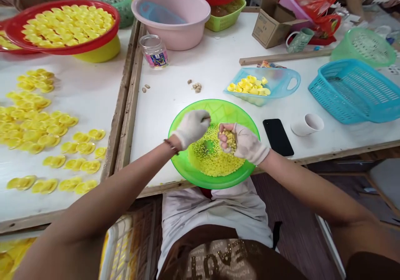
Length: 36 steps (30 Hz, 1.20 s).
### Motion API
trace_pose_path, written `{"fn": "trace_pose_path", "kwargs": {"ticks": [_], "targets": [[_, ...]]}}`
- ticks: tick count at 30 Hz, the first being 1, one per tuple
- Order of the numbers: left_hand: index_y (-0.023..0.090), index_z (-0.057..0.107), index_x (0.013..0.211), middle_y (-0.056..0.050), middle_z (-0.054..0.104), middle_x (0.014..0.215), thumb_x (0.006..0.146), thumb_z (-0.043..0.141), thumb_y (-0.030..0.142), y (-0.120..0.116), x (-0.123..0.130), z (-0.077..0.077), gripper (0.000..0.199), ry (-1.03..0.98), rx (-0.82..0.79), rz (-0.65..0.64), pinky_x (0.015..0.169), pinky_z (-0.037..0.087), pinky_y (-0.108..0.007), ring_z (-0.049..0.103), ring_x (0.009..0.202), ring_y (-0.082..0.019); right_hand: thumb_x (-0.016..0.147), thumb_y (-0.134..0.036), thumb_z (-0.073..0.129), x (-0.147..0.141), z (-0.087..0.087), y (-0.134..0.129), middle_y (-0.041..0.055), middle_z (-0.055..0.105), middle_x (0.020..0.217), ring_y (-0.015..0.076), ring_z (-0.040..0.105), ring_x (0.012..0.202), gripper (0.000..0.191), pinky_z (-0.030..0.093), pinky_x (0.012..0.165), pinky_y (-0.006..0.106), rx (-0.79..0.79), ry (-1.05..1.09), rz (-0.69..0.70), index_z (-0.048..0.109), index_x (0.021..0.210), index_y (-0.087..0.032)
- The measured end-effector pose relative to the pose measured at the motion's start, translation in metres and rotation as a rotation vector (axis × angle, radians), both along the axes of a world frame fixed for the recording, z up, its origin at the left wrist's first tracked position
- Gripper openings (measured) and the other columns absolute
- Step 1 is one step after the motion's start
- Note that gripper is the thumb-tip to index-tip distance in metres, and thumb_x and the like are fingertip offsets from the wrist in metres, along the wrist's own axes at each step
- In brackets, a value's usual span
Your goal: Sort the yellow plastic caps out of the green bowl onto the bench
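Left hand (194,126) is holding fingers curled, contents unclear | right hand (245,143) is cupping yellow pieces (230,141) | green basin (183,163) is sitting below

Pieces (218,168) in a bowl (215,183), phone (278,137) right of it, scoop (278,85) behind right, jar (154,54) behind left

There is one white-gloved left hand (194,126) and one white-gloved right hand (249,145), making two; one round bright green plastic bowl (215,183), one black rectangular phone (278,137), one pale pink plastic basin (184,37), one brown cardboard box (263,28)
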<state>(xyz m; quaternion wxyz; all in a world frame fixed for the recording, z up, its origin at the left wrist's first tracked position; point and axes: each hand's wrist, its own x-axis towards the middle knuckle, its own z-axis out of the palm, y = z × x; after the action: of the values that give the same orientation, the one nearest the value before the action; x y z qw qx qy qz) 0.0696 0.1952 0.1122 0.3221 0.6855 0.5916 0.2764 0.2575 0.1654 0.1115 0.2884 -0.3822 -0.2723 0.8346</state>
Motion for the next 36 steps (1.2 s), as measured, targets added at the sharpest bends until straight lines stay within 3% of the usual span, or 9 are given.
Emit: {"fn": "trace_pose_path", "kwargs": {"ticks": [2,5,7,10,13,17,23,30,36], "targets": [[0.016,0.074,0.083,-0.008,0.072,0.08,0.082,0.062,0.021,0.023,0.035,-0.017,0.014,0.144,-0.108,-0.035,0.072,0.047,-0.031,0.064,0.076,-0.021,0.1,-0.032,0.047,0.01,0.002,0.004,-0.0022,0.055,0.066,0.0087,0.052,0.05,0.021,0.036,0.043,0.018,-0.086,0.108,-0.184,0.052,0.083,-0.019],[0.015,0.07,0.075,-0.008,0.069,0.075,0.078,0.067,0.021,0.038,0.052,-0.028,0.007,0.235,-0.192,-0.036,0.067,0.046,-0.03,0.064,0.073,-0.021,0.105,-0.037,0.046,0.019,0.004,0.008,-0.0044,0.052,0.063,0.0049,0.042,0.041,0.031,0.025,0.036,0.015,-0.062,0.155,-0.278,0.049,0.08,-0.019],[0.017,0.064,0.069,-0.007,0.066,0.069,0.076,0.069,0.021,0.033,0.047,-0.026,0.01,0.197,-0.189,-0.02,0.066,0.047,-0.031,0.064,0.069,-0.021,0.103,-0.043,0.055,0.019,0.006,0.009,-0.0069,0.048,0.059,0.003,0.036,0.037,0.036,0.021,0.035,0.014,0.016,0.149,-0.304,0.047,0.077,-0.019],[0.019,0.055,0.07,-0.006,0.065,0.064,0.075,0.073,0.023,0.01,0.03,-0.015,0.019,-0.078,-0.325,0.046,0.061,0.05,-0.031,0.065,0.063,-0.021,0.096,-0.055,0.065,0.01,0.012,0.013,-0.0082,0.046,0.057,0.0022,0.033,0.037,0.045,0.021,0.035,0.014,0.147,0.12,-0.359,0.045,0.075,-0.02],[0.018,0.055,0.074,-0.006,0.065,0.066,0.075,0.077,0.032,-0.019,0.018,-0.006,0.027,-0.408,-0.459,0.075,0.058,0.054,-0.03,0.066,0.061,-0.019,0.092,-0.062,0.066,-0.005,0.018,0.016,-0.0081,0.046,0.059,0.0026,0.036,0.038,0.05,0.023,0.036,0.016,0.272,0.13,-0.432,0.044,0.074,-0.021],[0.015,0.061,0.077,-0.003,0.062,0.069,0.073,0.079,0.042,-0.048,0.014,-0.005,0.033,-0.627,-0.468,0.102,0.061,0.056,-0.027,0.064,0.062,-0.015,0.09,-0.067,0.064,-0.029,0.022,0.013,-0.0066,0.047,0.061,0.0064,0.046,0.044,0.052,0.032,0.039,0.02,0.397,0.138,-0.472,0.044,0.072,-0.022],[0.013,0.066,0.083,-0.002,0.063,0.069,0.071,0.081,0.046,-0.06,0.013,-0.01,0.038,-0.698,-0.456,0.169,0.066,0.058,-0.026,0.062,0.061,-0.012,0.088,-0.069,0.066,-0.04,0.018,0.007,-0.0053,0.048,0.062,0.0088,0.05,0.048,0.053,0.038,0.041,0.023,0.479,0.128,-0.481,0.048,0.071,-0.022],[0.013,0.067,0.077,0.0,0.061,0.07,0.068,0.086,0.043,-0.061,0.01,-0.005,0.036,-0.754,-0.434,0.184,0.067,0.057,-0.025,0.059,0.063,-0.011,0.084,-0.069,0.07,-0.02,0.016,0.008,-0.0072,0.046,0.06,0.0063,0.045,0.045,0.055,0.028,0.039,0.02,0.4,0.09,-0.466,0.045,0.072,-0.022],[0.014,0.066,0.085,0.0,0.061,0.081,0.066,0.089,0.037,-0.059,0.008,-0.001,0.038,-0.838,-0.539,0.19,0.072,0.061,-0.029,0.062,0.067,-0.011,0.086,-0.068,0.068,-0.023,0.016,0.007,-0.0069,0.046,0.063,0.0062,0.045,0.047,0.054,0.032,0.042,0.02,0.377,0.099,-0.476,0.044,0.073,-0.022]]}}
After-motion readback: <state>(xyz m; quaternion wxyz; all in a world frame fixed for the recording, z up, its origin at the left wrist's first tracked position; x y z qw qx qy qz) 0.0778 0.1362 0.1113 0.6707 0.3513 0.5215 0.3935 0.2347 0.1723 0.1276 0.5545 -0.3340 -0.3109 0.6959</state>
